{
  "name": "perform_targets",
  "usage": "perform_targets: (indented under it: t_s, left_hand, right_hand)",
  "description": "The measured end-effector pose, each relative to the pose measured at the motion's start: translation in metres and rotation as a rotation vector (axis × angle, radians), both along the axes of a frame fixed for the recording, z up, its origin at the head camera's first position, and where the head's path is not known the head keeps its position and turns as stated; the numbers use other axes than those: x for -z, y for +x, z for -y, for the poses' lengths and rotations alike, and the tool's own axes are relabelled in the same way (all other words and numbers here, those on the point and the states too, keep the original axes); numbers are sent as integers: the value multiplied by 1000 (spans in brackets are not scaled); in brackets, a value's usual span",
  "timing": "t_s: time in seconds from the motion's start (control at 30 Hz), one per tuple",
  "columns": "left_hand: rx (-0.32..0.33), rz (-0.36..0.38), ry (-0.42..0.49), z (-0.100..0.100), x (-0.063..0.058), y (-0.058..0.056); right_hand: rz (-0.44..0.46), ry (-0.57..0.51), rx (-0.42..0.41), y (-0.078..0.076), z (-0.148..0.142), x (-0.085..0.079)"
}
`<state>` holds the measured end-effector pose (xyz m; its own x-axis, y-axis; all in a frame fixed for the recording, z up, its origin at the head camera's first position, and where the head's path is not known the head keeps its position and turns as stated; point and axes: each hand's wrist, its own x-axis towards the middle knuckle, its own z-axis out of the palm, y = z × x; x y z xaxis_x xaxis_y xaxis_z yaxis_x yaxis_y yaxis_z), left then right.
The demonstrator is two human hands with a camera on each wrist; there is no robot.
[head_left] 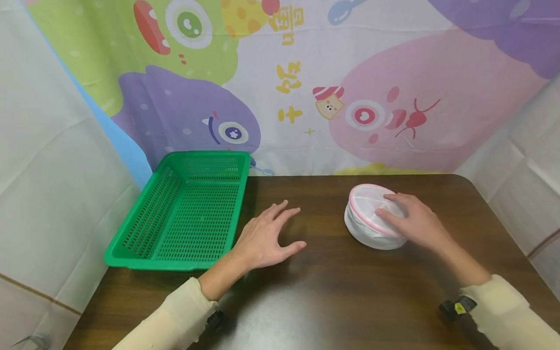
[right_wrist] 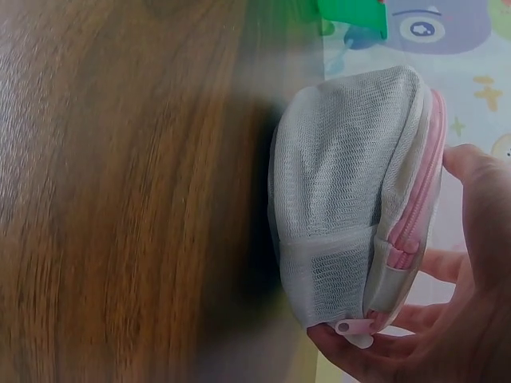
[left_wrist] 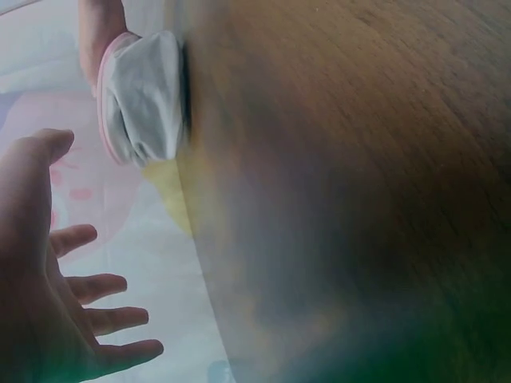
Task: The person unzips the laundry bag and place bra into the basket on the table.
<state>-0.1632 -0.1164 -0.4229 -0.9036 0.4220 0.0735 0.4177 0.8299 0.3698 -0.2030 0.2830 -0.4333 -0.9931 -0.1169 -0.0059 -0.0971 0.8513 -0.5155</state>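
A small round white mesh laundry bag (head_left: 369, 236) with a pink-rimmed lid sits at the right of the brown table. My right hand (head_left: 417, 221) is at it, thumb and fingers spread over the lid and the right side. In the right wrist view, the pink zipper and its pull face the camera on the mesh bag (right_wrist: 351, 191), and the thumb (right_wrist: 471, 171) reaches the lid's edge. My left hand (head_left: 264, 238) hovers over the table with its fingers spread, holding nothing. It is beside the right wall of a green basket.
The green plastic basket (head_left: 238, 214) with slotted walls stands at the left, nothing in it. A cartoon-printed cloth (head_left: 302, 150) hangs behind the table's (head_left: 350, 287) back edge. White panels (head_left: 525, 160) flank both sides.
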Motion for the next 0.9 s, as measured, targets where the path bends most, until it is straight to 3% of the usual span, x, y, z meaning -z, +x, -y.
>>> perform_targets:
  t_s: [0.9]
  left_hand:
    - [114,-146,40,-6,6,-3]
  right_hand:
    - [11,-16,-43,2,27,0]
